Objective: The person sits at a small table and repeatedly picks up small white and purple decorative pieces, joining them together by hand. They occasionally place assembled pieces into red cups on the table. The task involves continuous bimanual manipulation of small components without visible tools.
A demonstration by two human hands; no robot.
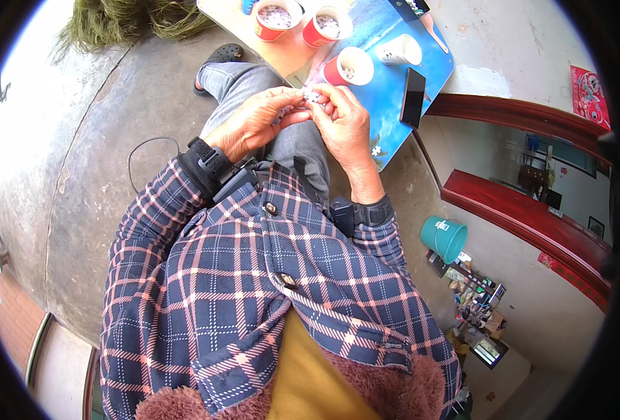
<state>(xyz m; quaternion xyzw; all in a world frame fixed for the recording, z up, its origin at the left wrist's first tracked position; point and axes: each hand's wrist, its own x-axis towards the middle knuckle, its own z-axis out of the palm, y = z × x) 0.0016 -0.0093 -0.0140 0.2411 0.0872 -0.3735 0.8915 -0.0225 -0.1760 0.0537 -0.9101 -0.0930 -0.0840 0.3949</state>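
Note:
Above my lap, at the near edge of the table, my left hand and my right hand meet fingertip to fingertip. Between them are small white jigsaw puzzle pieces, gripped by the thumbs and forefingers of both hands. More pieces lie partly hidden in the curled fingers of my left hand. Just beyond my fingers a red paper cup leans over, a few pieces inside it. Two more red paper cups farther off hold many pieces.
On the picture-printed tabletop lie a white paper cup, a black smartphone and a loose puzzle piece. A teal bucket stands on the floor to the right. Dry grass-like bundles lie at the upper left.

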